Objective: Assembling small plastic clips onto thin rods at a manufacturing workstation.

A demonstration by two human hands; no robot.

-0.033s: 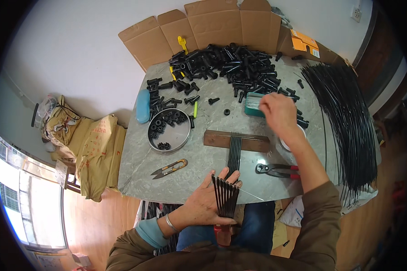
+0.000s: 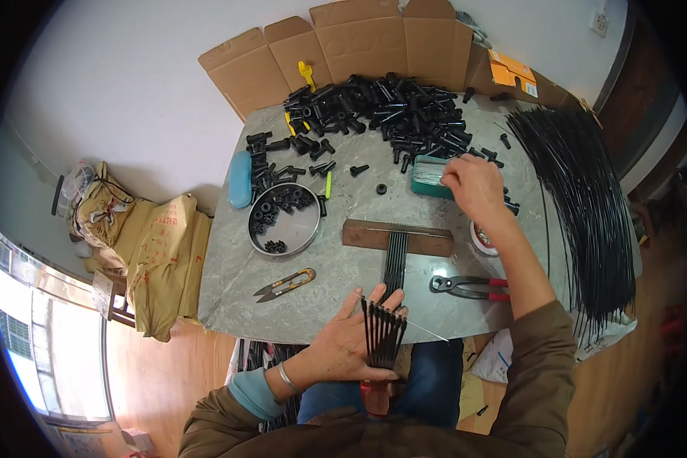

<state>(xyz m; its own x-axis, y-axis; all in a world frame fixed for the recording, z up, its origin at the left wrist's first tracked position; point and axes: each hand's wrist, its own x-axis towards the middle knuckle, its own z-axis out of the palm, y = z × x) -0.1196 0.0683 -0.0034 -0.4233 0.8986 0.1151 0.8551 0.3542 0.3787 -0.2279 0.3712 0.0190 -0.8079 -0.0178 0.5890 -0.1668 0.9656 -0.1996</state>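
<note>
Grey stone makes up the surface (image 2: 298, 305) we work at; folded cardboard flaps (image 2: 359, 34) stand along its far edge; a long sheaf of black rods (image 2: 588, 206) lies down its right edge; a heap of black plastic fittings (image 2: 382, 107) covers the far middle; a round metal tin (image 2: 284, 219) holding a few fittings sits toward the left edge; a wooden block (image 2: 370, 235) lies across the centre, with a short row of black rods (image 2: 395, 263) running from it to the near edge; our left hand (image 2: 343, 343) lies flat with fingers spread, pressing the near ends of those rods; our right hand (image 2: 473, 187) reaches to the green tray (image 2: 427, 179) at the far right, fingertips pinched together in it; red-handled pliers (image 2: 469, 286) lie at the near right, yellow-handled snips (image 2: 285, 284) at the near left.
</note>
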